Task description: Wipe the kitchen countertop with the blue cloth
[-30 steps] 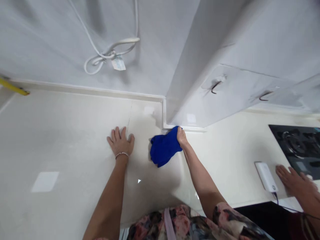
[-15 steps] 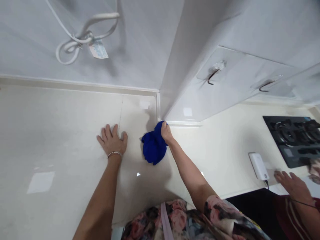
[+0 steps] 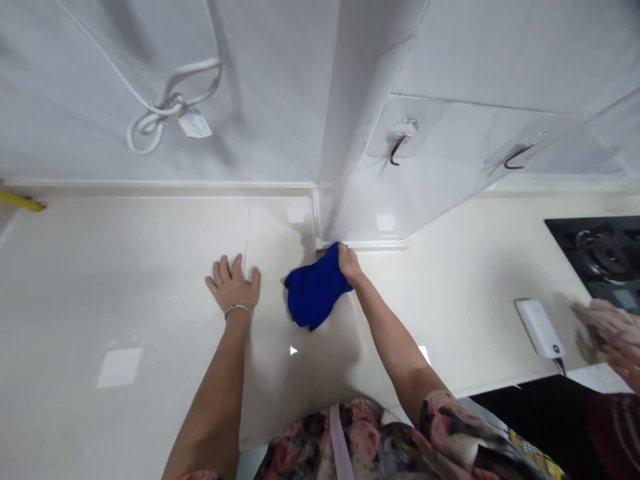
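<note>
My right hand (image 3: 349,264) is closed around the upper edge of a blue cloth (image 3: 315,293), pressing it to the foot of the wall's projecting corner. The rest of the cloth lies crumpled on the pale, glossy countertop (image 3: 165,267). To the left, my left hand (image 3: 233,285) rests palm down on the counter with fingers spread and nothing in it. A thin bracelet (image 3: 237,309) circles that wrist. A gap of bare counter separates the left hand from the cloth.
A knotted white cable (image 3: 150,123) hangs on the wall ahead. Hooks (image 3: 397,150) stick out from the projecting wall. At right are a white device (image 3: 540,328) with a cord, a black gas hob (image 3: 600,257) and a co-worker's hand (image 3: 625,360) with a pale cloth (image 3: 613,323). A yellow pipe (image 3: 23,200) shows far left.
My right hand has slid a little rightward along the corner base, stretching the blue cloth. My left hand stays flat. The view has shifted, and the co-worker's hand has moved.
</note>
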Demonstrator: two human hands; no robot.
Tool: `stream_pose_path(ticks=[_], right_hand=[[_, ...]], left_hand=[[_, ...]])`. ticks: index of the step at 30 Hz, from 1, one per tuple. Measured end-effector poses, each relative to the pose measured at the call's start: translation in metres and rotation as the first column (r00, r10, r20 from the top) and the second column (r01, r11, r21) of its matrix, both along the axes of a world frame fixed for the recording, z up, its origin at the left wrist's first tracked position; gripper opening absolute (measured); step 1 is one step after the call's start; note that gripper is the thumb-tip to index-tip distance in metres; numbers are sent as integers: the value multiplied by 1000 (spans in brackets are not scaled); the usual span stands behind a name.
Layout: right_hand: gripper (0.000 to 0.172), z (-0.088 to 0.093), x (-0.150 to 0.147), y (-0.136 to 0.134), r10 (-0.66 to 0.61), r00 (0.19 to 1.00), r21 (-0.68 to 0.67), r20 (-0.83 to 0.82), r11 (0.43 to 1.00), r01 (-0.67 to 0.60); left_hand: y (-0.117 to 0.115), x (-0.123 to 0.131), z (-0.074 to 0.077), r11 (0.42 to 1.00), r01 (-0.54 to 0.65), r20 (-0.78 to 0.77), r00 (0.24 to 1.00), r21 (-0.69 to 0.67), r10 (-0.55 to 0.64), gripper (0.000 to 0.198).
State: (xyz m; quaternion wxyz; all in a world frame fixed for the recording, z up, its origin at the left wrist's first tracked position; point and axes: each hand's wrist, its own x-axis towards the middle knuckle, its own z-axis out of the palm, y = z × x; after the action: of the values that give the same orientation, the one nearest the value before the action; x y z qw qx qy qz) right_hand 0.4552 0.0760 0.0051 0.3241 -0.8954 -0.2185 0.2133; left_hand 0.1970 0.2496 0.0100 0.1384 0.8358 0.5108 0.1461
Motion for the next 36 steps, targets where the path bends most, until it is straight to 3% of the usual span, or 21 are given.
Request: stream_pose_path(ticks=[3,6,9,13,17,22,29,33,36], right_hand=[[61,15,19,-25,-197,978,-92,-67,977,190],[71,30,38,-50,-374,924,-162,-77,919,358],[73,40,43,-64,-464,883,-198,-74,874,443],[62,41,21,-56,-393,912,-169,-120,913,371],[54,39,-4,-27,-243,947,5,-211,968,249],[50,33,-14,1,-156,954,54,-257,983,176],[45,21,-9,5,-266,913,108,-310,944,312],[46,14,-6,0,-389,847,129,-362,879,459],[50,8,-1,-5,-398,845,136,-358,873,469]], left_hand=[[0,0,1,1000,-8,-4,1000,-13,8,68],[0,1,4,999,-8,-10,1000,-41,8,68],[-1,2,7,998,-13,-13,1000,-55,12,68],[-2,4,9,999,-21,-3,1000,-41,21,66],[-3,3,9,998,-19,6,1000,-53,20,66],[-2,3,7,999,-11,13,1000,-35,12,68],[-2,4,10,997,-19,7,1000,-69,19,69],[-2,3,9,999,-9,8,1000,-32,9,69],[-2,2,7,1000,-15,8,1000,-24,15,68]])
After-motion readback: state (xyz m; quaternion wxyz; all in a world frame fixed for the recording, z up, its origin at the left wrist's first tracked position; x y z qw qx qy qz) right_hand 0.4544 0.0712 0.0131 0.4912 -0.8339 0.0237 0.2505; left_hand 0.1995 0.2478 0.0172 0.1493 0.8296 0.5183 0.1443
